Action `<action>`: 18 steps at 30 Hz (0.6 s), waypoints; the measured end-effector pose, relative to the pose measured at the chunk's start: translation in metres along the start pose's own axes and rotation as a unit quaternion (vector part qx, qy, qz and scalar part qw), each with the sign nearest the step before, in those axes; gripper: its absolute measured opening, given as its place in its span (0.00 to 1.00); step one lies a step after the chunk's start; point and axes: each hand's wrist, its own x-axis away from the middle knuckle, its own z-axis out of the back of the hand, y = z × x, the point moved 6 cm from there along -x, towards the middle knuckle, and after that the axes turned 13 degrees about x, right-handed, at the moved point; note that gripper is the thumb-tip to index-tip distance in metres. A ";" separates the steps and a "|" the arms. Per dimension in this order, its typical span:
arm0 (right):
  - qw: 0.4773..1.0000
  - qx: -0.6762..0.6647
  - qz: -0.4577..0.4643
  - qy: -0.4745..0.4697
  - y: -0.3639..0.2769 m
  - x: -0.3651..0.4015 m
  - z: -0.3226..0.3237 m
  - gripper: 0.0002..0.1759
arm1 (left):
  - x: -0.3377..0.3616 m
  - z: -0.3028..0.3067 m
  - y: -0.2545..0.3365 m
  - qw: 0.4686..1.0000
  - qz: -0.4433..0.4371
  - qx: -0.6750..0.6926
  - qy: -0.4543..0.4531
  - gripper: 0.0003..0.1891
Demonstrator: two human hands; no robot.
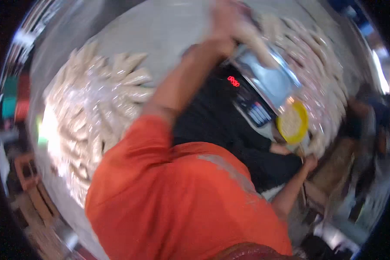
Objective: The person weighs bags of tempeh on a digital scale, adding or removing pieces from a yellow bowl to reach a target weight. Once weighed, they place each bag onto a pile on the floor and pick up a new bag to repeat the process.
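My left hand (225, 28), blurred by motion, is at the far end of my outstretched arm. Its fingers are closed on a long plastic bag of pale contents (258, 47), which slants over the silver tray of a digital scale (264, 80). Red digits glow on the scale's dark front panel. At the right, my right hand (308, 163) is closed beside my black-trousered leg, just below a yellow bowl (305, 119) with pale grains inside. I cannot tell what the right hand holds.
A large heap of filled clear bags (95, 99) covers the left of the grey floor. More filled bags (325, 78) lie in a curved pile beyond the scale. Reddish bricks (27, 171) stand at the left edge.
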 end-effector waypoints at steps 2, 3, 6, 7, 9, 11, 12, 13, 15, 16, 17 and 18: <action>0.974 -0.213 -0.071 0.005 0.033 -0.004 0.003 0.24 | -0.026 0.081 0.013 0.915 -0.116 -0.383 -0.050 0.14; 0.944 -0.314 -0.105 0.019 0.048 -0.005 0.007 0.24 | -0.042 0.123 0.000 0.849 -0.159 -0.498 -0.070 0.15; 0.876 -0.406 -0.248 0.081 -0.033 0.034 0.164 0.18 | -0.060 0.273 -0.016 0.883 -0.132 -0.449 0.045 0.16; 0.893 -0.370 -0.234 0.109 -0.035 0.036 0.194 0.18 | -0.051 0.313 -0.021 0.906 -0.090 -0.405 0.087 0.16; 0.903 -0.354 -0.192 0.151 -0.051 0.041 0.256 0.21 | -0.014 0.377 -0.038 0.916 -0.010 -0.381 0.128 0.16; 0.906 -0.373 -0.110 0.165 -0.099 0.046 0.323 0.22 | 0.041 0.434 -0.068 0.906 0.057 -0.399 0.126 0.18; 0.913 -0.365 -0.065 0.169 -0.126 0.047 0.354 0.20 | 0.065 0.425 -0.064 0.923 0.162 -0.313 0.156 0.20; 0.906 -0.395 -0.020 0.149 -0.159 0.047 0.377 0.20 | 0.089 0.449 -0.099 0.895 0.205 -0.376 0.127 0.19; 0.899 -0.427 0.029 0.093 -0.222 0.025 0.403 0.18 | 0.131 0.456 -0.138 0.849 0.282 -0.426 0.136 0.16; 0.887 -0.445 0.082 0.095 -0.256 0.014 0.412 0.18 | 0.147 0.433 -0.134 0.831 0.320 -0.416 0.184 0.15; 0.878 -0.457 0.101 0.098 -0.289 0.009 0.418 0.19 | 0.148 0.398 -0.135 0.871 0.287 -0.379 0.122 0.14; 0.869 -0.469 0.124 0.097 -0.314 0.002 0.424 0.19 | 0.149 0.362 -0.130 0.903 0.254 -0.341 0.063 0.13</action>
